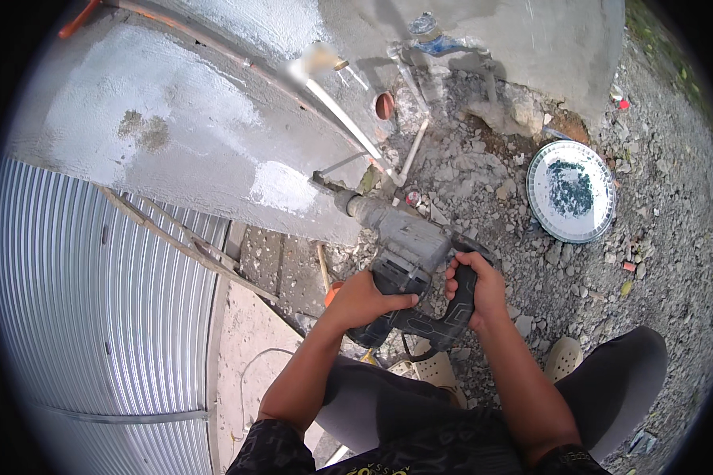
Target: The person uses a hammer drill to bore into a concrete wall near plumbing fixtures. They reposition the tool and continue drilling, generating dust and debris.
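A dusty grey-and-black rotary hammer (416, 244) lies across the middle of the view, its nose pointing up and left. My right hand (482, 289) is closed around its black rear handle, fingers wrapped over the grip. Lower on the tool's body, my left hand (364, 302) clasps the housing, thumb laid across it and the other fingers mostly hidden. The chuck end (345, 201) is close to the plastered grey wall (214, 170), beside a white patch. Whether the tip touches the wall I cannot tell.
White plastic pipes (345, 119) rise from the rubble by the wall, near an orange pipe opening (384, 105). A round white lid (570, 191) with dark smears lies on gravel at right. Corrugated metal sheet (119, 309) stands left, beside wooden poles (186, 241). My shoes (564, 358) rest on stones.
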Available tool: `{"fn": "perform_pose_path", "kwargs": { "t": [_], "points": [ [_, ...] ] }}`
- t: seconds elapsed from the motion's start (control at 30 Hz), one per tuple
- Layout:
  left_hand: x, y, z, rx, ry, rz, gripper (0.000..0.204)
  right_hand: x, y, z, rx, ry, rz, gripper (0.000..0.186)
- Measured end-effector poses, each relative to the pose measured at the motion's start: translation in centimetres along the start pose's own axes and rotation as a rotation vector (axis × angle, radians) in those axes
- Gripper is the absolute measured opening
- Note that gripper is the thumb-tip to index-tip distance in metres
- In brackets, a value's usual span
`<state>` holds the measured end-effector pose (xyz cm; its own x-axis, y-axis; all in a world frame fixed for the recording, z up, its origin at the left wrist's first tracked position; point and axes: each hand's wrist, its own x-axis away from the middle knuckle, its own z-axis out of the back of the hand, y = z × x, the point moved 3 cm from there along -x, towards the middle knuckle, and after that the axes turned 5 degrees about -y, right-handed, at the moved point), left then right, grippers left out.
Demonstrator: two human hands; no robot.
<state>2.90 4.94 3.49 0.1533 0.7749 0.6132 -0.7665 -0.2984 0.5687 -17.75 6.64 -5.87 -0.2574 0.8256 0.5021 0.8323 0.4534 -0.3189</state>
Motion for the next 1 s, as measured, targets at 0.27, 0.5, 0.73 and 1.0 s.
{"fn": "perform_pose_path", "kwargs": {
  "t": [0.27,0.5,0.73,1.0],
  "points": [
    [-1.9,0.1,-0.7,-0.009,0.048,0.009,0.065,-1.7,-1.8,0.6,0.074,0.017,0.01,0.024],
    [-2.0,0.7,-0.5,-0.018,0.06,-0.007,0.064,-2.2,-1.6,0.5,0.037,0.049,-0.026,0.02],
    [-2.2,-0.1,0.0,0.049,0.049,0.0,0.064,-2.2,-1.2,0.2,0.045,0.083,-0.052,0.019],
    [-2.6,-1.2,0.2,-0.009,0.028,0.037,0.082,-2.3,-0.5,0.3,-0.009,0.063,-0.028,0.018]
  ]
}}
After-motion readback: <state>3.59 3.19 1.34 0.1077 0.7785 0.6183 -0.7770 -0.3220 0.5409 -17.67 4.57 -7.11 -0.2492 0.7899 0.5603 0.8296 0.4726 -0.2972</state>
